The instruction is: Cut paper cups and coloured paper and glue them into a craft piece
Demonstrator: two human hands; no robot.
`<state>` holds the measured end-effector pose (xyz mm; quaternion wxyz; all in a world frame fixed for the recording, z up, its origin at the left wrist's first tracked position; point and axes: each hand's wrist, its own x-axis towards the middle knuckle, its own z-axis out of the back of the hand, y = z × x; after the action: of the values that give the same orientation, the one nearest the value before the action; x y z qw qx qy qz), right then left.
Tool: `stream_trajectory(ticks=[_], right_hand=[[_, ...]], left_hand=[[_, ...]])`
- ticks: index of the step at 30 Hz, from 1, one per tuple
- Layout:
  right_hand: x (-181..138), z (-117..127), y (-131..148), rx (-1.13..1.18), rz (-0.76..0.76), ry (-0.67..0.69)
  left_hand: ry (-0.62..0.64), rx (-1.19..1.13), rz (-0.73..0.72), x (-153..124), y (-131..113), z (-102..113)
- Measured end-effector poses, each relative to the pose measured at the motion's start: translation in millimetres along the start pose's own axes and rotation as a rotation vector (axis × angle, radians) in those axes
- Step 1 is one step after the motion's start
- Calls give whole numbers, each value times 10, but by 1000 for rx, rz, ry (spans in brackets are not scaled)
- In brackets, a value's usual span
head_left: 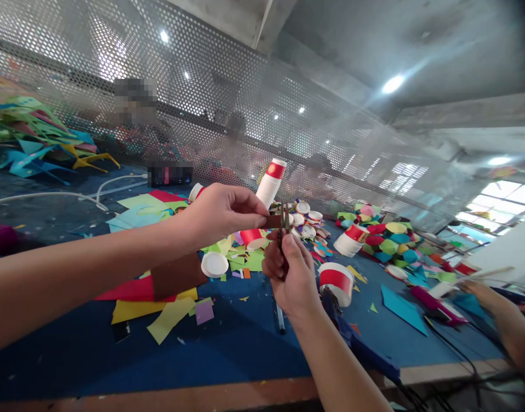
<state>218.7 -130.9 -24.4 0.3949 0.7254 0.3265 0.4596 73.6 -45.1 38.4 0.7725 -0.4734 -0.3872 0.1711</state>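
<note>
The left hand (219, 216) pinches a brown strip (273, 221) between thumb and fingers, its free end pointing to the right hand. The right hand (293, 273) is clasped around the scissors (283, 220), blades upward, at the strip's end; whether they touch it I cannot tell. The strip thus lies between the two hands, above the worktop (241, 355). Beneath and near the left forearm are a white lid (214, 265), a brown sheet (177, 276) and a purple piece (205, 312). Below the right hand lies a pen (280, 318); just right of it are a cup (338, 284) and a glue gun (365, 343). Beyond the hands leans a cup stack (271, 183). Far right, another person's hand (481, 293) is near a magenta tool (438, 306).
</note>
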Motion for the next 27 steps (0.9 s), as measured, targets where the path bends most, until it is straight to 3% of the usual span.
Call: stream_trajectory(ticks=[5,10,12,15,19,23,27], right_hand=[[73,106,131,-168,55,-85],[68,375,385,-547,140,-178],[59,470,427,-752,126,-152],[65,525,393,-1053,68,-73],[107,466,267,-1359,-47,62],[145,402,196,-1551,-135,141],[156,383,170,-1623,-140,161]], left_hand=[[57,98,26,88,113,78],[86,217,-31,101,67,197],[153,287,-37,81,-16,227],[332,364,72,25,-73,214],[502,410,198,-161,111,83],[485,470,236,-441,369,-101],[446,583,157,-625,473,-238]])
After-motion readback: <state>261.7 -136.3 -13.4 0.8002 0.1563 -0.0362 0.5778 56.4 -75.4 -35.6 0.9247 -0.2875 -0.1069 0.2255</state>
